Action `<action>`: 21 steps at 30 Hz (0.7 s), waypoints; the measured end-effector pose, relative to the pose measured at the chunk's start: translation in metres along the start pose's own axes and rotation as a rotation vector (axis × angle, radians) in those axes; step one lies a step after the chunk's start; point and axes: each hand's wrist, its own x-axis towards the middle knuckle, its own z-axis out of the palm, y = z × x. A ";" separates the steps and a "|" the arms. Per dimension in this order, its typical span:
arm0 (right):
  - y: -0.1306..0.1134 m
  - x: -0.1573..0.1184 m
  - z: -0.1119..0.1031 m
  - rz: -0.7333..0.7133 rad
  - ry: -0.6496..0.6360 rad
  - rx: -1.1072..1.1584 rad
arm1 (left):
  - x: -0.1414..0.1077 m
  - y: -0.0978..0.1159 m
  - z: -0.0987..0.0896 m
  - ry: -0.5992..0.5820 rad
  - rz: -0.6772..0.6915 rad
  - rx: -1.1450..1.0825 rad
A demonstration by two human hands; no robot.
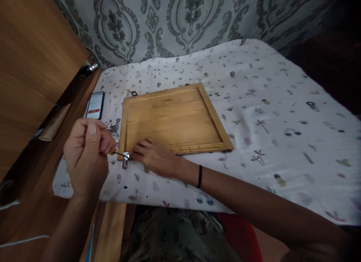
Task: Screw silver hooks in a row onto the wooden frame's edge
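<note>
A framed wooden panel (169, 115) lies flat on the patterned cloth. At its near left corner sits a small shiny metal latch (125, 162), one part of it hanging past the panel's edge. My left hand (87, 153) is closed in a fist around a thin screwdriver (119, 154), its handle mostly hidden in the fingers. The dark shaft of this tool reaches the latch. Bent fingers of my right hand (153, 155) grip the panel's near edge just right of the latch; the thumb is hidden. More metal fittings (114, 127) lie left of the panel.
A phone (96, 105) with a lit screen lies at the cloth's left edge. The white patterned cloth (254, 141) covers the work surface. Wooden furniture (34, 59) rises on the left, with a brown roll (55, 123) beside it. A patterned wall (155, 25) stands behind.
</note>
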 end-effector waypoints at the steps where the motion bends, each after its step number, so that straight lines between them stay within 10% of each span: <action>1: 0.000 0.000 0.000 -0.001 -0.002 0.002 | 0.000 0.000 0.001 0.014 -0.002 -0.035; 21: -0.001 -0.002 0.005 0.000 0.057 -0.048 | 0.007 -0.005 -0.011 -0.193 -0.079 -0.174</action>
